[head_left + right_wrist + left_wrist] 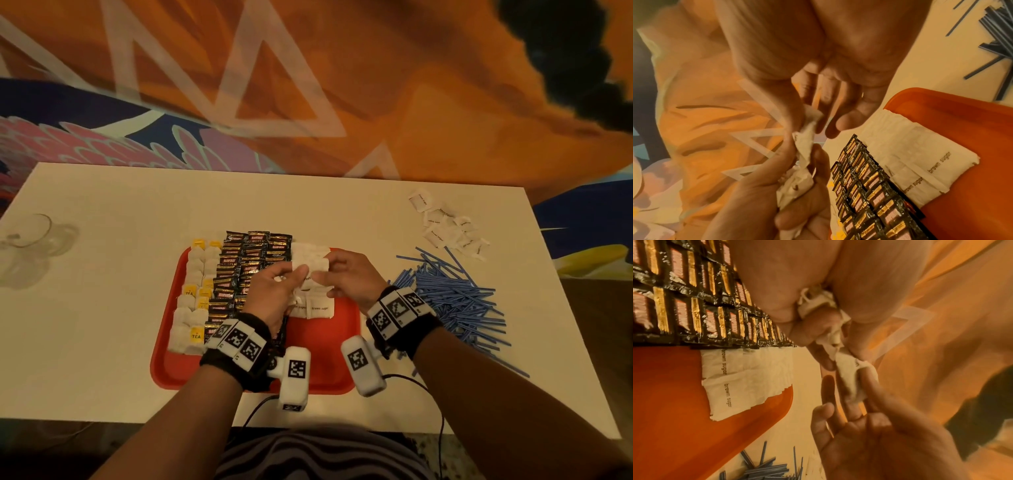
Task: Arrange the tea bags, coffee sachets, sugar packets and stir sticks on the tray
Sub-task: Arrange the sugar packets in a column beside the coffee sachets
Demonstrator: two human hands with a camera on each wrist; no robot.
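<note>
I take the tray (322, 373) as my landmark. At its left edge lie the tea bags (193, 301) in columns; beside them, toward the middle, the coffee sachets (246, 263) lie in rows. Right of those, sugar packets (313, 306) fill part of a block, with bare tray to their right. Off the tray to its right, the stir sticks (455, 301) lie in a loose pile and further packets (448, 226) sit beyond it, none yet placed. I judge the task somewhat past half.

Above the sugar block, my left hand (277, 291) grips a bunch of packets (818, 303). My right hand (349, 277) pinches one packet (853, 379) from that bunch, other fingers (821, 421) loosely spread. How many packets the bunch holds I cannot tell.
</note>
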